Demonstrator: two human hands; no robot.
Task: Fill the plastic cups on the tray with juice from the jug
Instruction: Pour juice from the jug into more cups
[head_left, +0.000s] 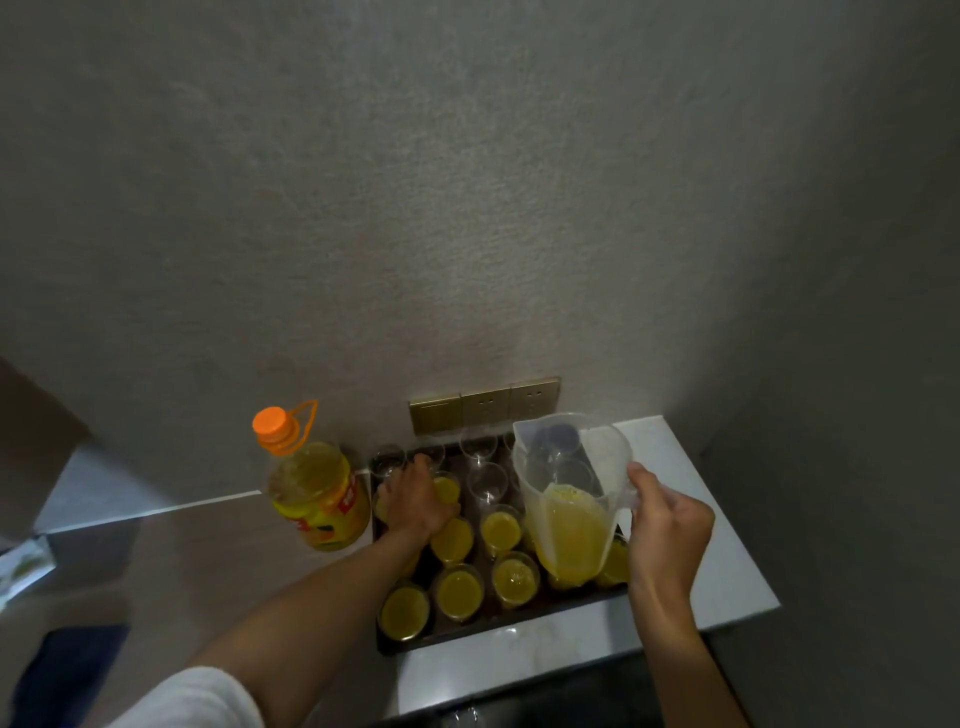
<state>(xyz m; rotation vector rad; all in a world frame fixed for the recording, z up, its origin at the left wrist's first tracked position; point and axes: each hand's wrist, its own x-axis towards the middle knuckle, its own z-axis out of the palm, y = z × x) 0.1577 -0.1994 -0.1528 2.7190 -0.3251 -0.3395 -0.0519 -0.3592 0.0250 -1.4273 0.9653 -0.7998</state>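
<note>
The right hand (670, 525) grips the half-full juice jug (571, 509) by its handle above the tray (415, 644), while the left hand (415, 501) curls round a filled plastic cup (447, 491) near the tray's left edge.

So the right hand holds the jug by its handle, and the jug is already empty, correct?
Not quite. In the head view the right hand does hold the jug by its handle, but the jug isn't empty: yellow juice fills roughly its lower half.

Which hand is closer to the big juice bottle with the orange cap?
Left. The left hand rests on cups in the tray just right of the bottle; the right hand holds the jug handle, farther right.
</note>
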